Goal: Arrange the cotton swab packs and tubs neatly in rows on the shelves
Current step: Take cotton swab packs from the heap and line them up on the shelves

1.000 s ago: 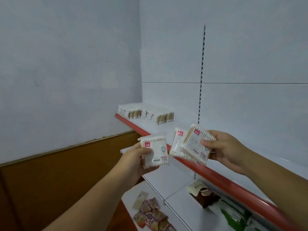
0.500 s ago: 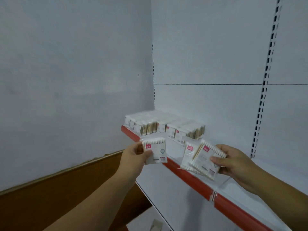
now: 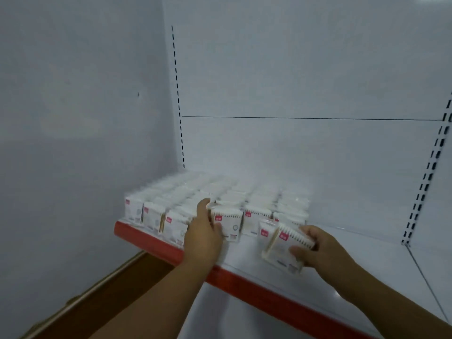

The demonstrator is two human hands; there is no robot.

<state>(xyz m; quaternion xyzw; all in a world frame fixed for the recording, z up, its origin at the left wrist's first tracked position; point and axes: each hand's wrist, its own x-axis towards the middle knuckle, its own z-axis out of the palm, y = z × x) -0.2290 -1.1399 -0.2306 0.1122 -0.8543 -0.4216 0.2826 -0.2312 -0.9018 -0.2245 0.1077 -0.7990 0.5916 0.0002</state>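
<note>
Gripping two swab packs (image 3: 281,248), right hand (image 3: 320,250) has fingers curled round them, tilted, low over the red-edged shelf (image 3: 244,285). Left hand (image 3: 203,237) pinches a single pack (image 3: 228,225), upright, in line with the front packs. Stocked rows (image 3: 190,194) fill the shelf's left end, back to the rear panel (image 3: 293,148).

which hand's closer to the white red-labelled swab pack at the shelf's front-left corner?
Left. The left hand grips a front-row pack a few packs right of the corner pack; the right hand is farther right, holding loose packs over the white shelf.
</note>
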